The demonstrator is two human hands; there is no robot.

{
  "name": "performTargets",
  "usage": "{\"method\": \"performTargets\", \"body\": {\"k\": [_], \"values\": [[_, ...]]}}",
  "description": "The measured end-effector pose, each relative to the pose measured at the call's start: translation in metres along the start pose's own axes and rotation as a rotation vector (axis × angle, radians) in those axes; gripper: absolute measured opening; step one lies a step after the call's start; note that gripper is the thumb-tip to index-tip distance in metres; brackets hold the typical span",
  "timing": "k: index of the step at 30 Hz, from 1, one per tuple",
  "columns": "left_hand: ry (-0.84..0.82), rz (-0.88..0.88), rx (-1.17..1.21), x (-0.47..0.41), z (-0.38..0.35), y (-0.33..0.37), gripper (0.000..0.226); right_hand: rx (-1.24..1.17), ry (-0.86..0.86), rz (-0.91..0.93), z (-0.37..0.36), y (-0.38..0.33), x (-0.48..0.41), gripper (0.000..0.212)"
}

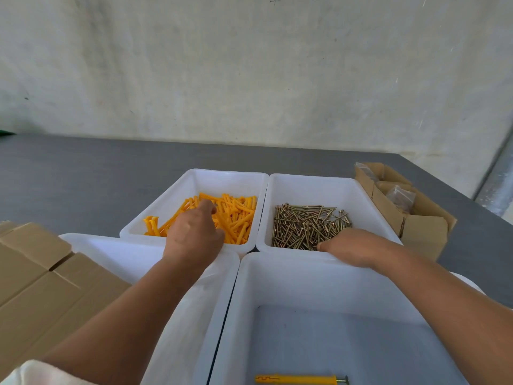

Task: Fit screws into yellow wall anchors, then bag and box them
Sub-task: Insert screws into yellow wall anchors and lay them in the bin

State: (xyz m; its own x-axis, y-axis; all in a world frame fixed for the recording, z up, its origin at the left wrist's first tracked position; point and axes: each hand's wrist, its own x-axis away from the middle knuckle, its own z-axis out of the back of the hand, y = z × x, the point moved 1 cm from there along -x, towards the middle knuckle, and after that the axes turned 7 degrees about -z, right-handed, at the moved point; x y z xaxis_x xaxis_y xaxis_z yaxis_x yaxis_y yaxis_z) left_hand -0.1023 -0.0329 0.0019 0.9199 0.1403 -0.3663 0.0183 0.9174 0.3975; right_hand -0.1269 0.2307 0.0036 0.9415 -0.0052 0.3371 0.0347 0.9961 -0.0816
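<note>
A pile of yellow wall anchors [236, 215] fills the far left white tub [194, 179]. My left hand [194, 232] reaches into that pile, fingers curled down among the anchors. Brass screws [305, 226] lie heaped in the far right white tub [319, 187]. My right hand [349, 245] rests at the near edge of the screw heap, its fingertips hidden among the screws. Whether either hand grips a piece I cannot tell. One anchor with a screw fitted in it [301, 379] lies in the near right white tub [277, 276].
A near left white tub [116, 251] sits under my left forearm. Closed cardboard boxes [41, 279] stand at the left. An open cardboard box [408, 215] holding small plastic bags stands at the right on the grey table [83, 176]. A pale wall rises behind.
</note>
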Motion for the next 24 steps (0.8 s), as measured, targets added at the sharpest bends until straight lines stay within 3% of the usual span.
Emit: {"method": "performTargets", "body": {"k": [6,10,13,17,21,24], "values": [[0.081,-0.048,0.085,0.0,0.005,0.003,0.033,-0.185,0.064,-0.075,-0.003,0.006,-0.005,0.031],[0.079,-0.079,0.097,0.0,0.008,0.006,0.027,-0.172,0.191,-0.035,-0.003,0.01,-0.001,0.041],[0.046,-0.104,0.082,0.003,0.009,0.009,0.019,-0.289,0.305,0.003,-0.004,0.015,0.002,0.051],[-0.003,-0.099,0.118,0.006,0.012,0.016,0.019,-0.486,0.455,0.05,-0.005,0.019,0.01,0.046],[-0.022,-0.06,0.237,0.009,0.016,0.023,0.015,-0.782,0.484,0.061,-0.001,0.021,0.021,0.041],[-0.022,-0.05,0.281,0.009,0.019,0.027,0.019,-0.87,0.515,0.07,0.001,0.019,0.029,0.04]]}}
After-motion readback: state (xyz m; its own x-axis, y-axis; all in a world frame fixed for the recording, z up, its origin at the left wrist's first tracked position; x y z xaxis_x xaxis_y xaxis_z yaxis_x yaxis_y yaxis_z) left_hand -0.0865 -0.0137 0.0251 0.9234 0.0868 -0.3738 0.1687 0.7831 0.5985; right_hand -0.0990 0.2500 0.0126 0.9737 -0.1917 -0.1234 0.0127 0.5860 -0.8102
